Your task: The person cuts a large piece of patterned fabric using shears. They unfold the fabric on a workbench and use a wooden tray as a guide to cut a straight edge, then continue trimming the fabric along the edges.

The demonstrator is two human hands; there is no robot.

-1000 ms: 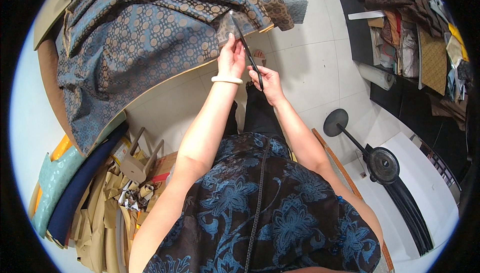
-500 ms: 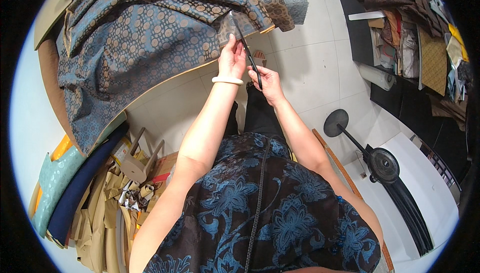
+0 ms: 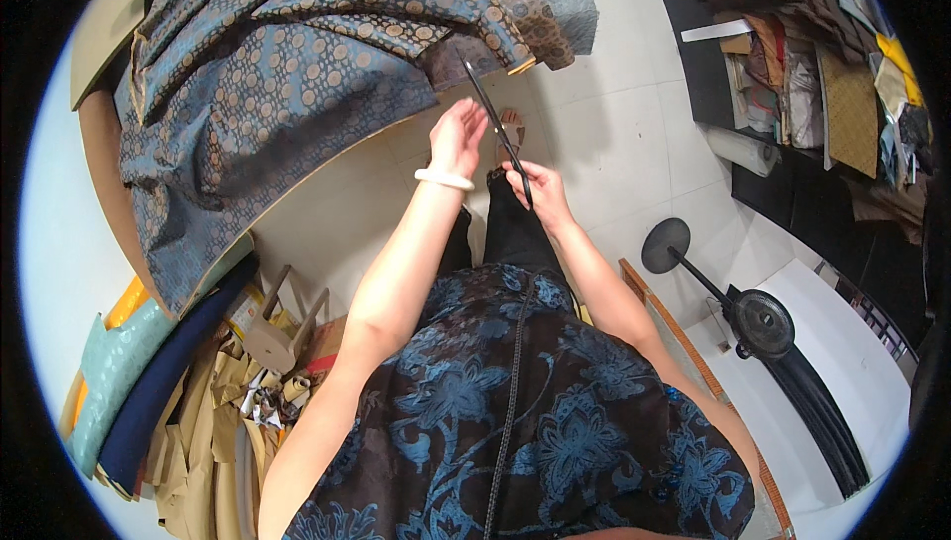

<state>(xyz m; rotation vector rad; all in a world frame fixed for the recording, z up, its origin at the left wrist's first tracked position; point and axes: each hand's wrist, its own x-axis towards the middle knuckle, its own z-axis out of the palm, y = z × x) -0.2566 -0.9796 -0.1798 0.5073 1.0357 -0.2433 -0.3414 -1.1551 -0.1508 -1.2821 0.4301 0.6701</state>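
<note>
My right hand [image 3: 543,193] is closed on the lower end of a long, thin, black tool [image 3: 500,129], whose exact kind I cannot make out. The tool slants up and left, its far tip reaching the edge of the blue-grey fabric [image 3: 327,54] with bronze round motifs. Just left of the tool is my left hand [image 3: 458,139], its fingers stretched out and holding nothing visible. A pale bangle [image 3: 444,179] circles that wrist. The fabric lies in folds over the surface ahead, its front edge hanging in a curve.
Fabric rolls [image 3: 149,401] and crumpled brown paper [image 3: 193,441] are at the lower left beside a beige stool-like frame [image 3: 282,337]. A black round-based stand [image 3: 666,245] is at the right. Folded cloths [image 3: 847,114] fill the dark shelf [image 3: 698,64] at the upper right.
My left hand has come away from the fabric edge and lowered a little. My right hand has drawn back toward me and slightly right with the black tool.
</note>
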